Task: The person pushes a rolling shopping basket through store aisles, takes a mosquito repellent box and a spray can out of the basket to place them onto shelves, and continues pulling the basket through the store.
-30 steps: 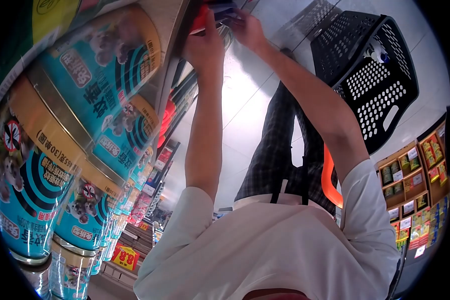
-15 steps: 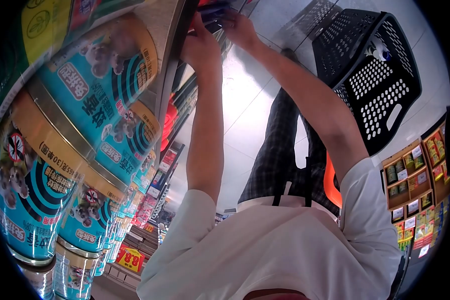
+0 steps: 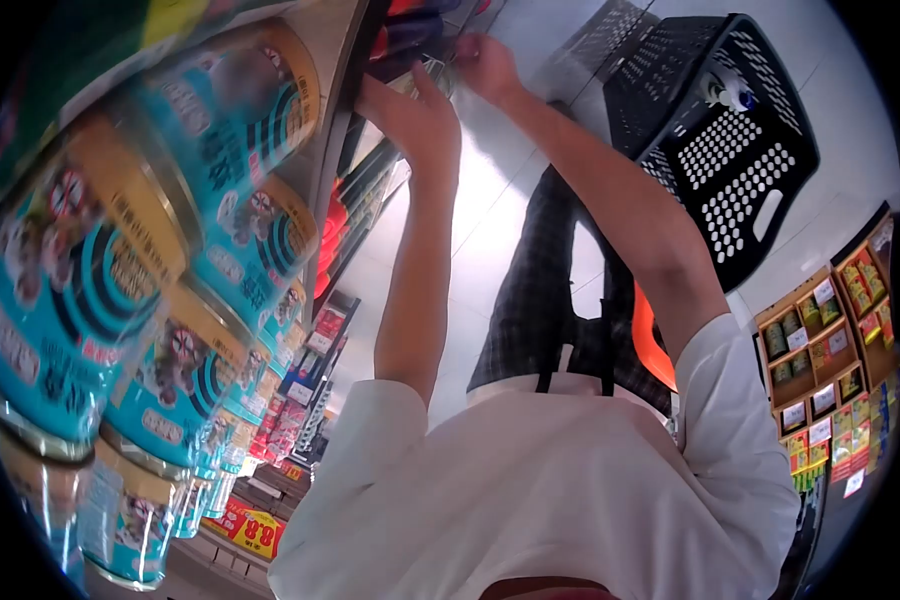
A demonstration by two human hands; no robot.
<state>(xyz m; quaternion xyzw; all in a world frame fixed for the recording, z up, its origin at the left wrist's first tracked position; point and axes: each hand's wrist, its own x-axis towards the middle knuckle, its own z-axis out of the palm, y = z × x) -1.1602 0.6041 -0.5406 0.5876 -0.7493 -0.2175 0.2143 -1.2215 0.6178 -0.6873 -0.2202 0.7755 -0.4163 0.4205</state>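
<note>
My left hand (image 3: 415,120) is raised at the shelf edge (image 3: 354,85), thumb and fingers apart, with nothing visible in its grasp. Beside it, my right hand (image 3: 486,68) is closed, its fingertips against the dark wire-like edge of the shelf; whatever it holds is too small or hidden to make out. Just beyond both hands sits a dark purple-blue package (image 3: 412,36), blurred, with red items around it. Left of my hands stand stacked teal cans (image 3: 65,300) with gold lids, printed with koalas and coil rings.
A black perforated shopping basket (image 3: 660,85) stands on the tiled floor at right, with a blue-and-white item (image 3: 732,92) inside. Shelves of small boxed goods (image 3: 810,350) are at far right. A yellow-and-red price sign (image 3: 248,528) hangs lower left.
My left hand has opened and come away from the package, slightly down and right. My right hand has shifted a little and stays closed. The view has tilted slightly.
</note>
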